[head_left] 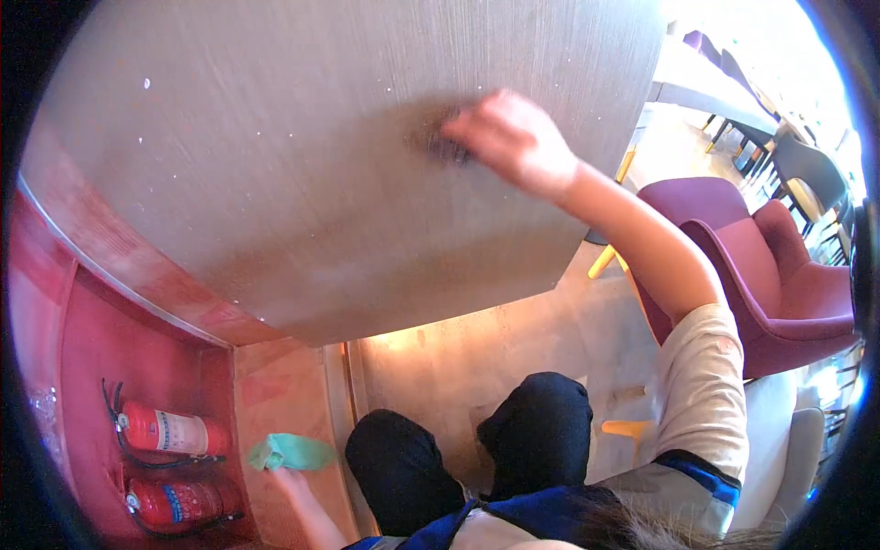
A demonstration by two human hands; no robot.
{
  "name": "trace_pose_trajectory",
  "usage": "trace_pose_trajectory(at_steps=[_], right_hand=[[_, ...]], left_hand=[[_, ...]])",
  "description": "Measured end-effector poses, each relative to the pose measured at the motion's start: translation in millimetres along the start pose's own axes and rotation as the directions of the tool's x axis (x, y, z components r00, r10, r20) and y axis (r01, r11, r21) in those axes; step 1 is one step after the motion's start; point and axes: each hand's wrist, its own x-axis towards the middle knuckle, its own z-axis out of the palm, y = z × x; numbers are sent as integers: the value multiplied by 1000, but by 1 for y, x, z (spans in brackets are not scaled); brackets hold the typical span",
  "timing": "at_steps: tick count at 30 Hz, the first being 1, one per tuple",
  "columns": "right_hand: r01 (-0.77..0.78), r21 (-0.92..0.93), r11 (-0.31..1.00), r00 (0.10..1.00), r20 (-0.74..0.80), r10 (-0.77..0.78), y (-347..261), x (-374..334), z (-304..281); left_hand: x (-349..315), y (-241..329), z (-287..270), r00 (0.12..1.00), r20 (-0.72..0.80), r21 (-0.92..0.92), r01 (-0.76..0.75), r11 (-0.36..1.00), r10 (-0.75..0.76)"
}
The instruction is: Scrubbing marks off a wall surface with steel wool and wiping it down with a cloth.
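Hair strands [632, 527] nearest camera, at five o'clock; dark-trousered knees [536, 435] beyond. Right hand [518, 147] at one o'clock, against grey panel [321, 174]; fingers blurred, seemingly drawn together over small dark pad [456, 152], grip firmness unclear. Pad lies at about eight o'clock from those fingers, right hand much nearer; long axis cannot be told. Left hand [286, 478] at seven o'clock, fingers partly hidden, apparently closed on green cloth [302, 452], long axis nine-to-three. Extinguishers [174, 431] at eight o'clock.

Upper extinguisher [172, 429]: pale label [183, 434], print too small to read
Lower extinguisher [183, 504]: blue-and-white print [190, 501], blurred, illegible
Sleeve [702, 385]: faint reddish mark, unreadable
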Motion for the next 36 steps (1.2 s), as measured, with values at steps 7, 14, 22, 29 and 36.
trace_pose_trajectory(at_steps=[7, 14, 22, 29, 36], right_hand=[[-353, -201, 914, 915, -278, 293, 48, 13, -51], [-111, -31, 993, 993, 35, 112, 7, 2, -9], [-247, -64, 967, 961, -145, 236, 13, 2, -5], [24, -167, 986, 987, 159, 3, 5, -41, -14], [-375, -236, 896, 920, -212, 329, 23, -28, -30]], left_hand=[[-11, 6, 51, 999, 39, 86, -40, 996, 37], [-18, -16, 66, 994, 85, -113, 71, 991, -62], [-28, -17, 67, 1000, 16, -28, 5, 1000, -4], [-38, -19, 74, 1000, 1, 15, -27, 1000, 27], [-34, -6, 82, 998, 2, 96, -59, 994, 59]])
